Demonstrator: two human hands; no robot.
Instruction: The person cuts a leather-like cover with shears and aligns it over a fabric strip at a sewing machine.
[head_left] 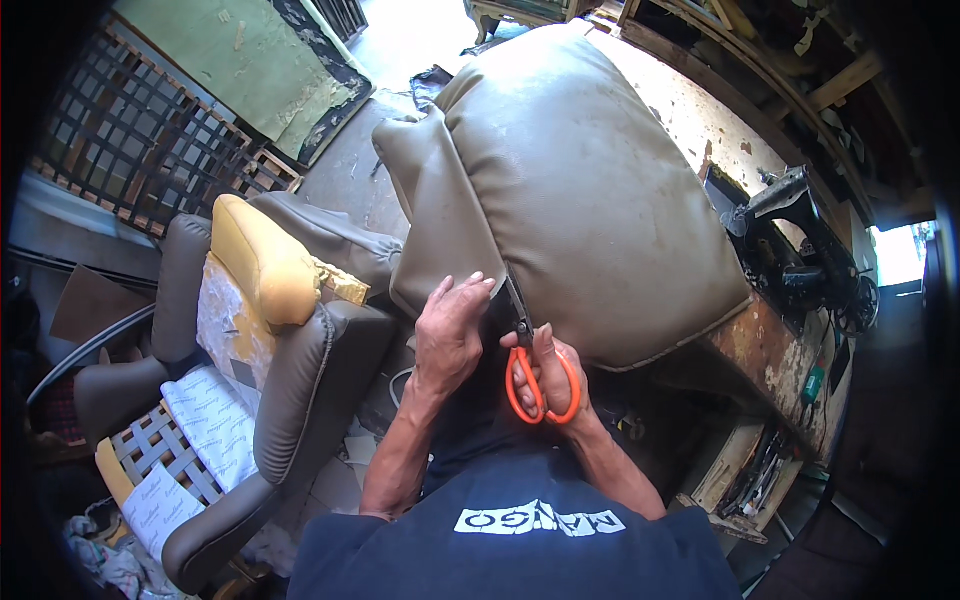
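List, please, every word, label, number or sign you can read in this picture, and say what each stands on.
I won't copy wording out, but it stands here:
Dark T-shirt: a bold white print with block letters, large enough to read.
White sheets on the armchair: small, repeated printing.
Black sewing machine: too dark to tell.
Orange-handled scissors, brown cushion: none visible.

White glare along the top, soft sheen on the cushion (590, 190), black fisheye vignette.
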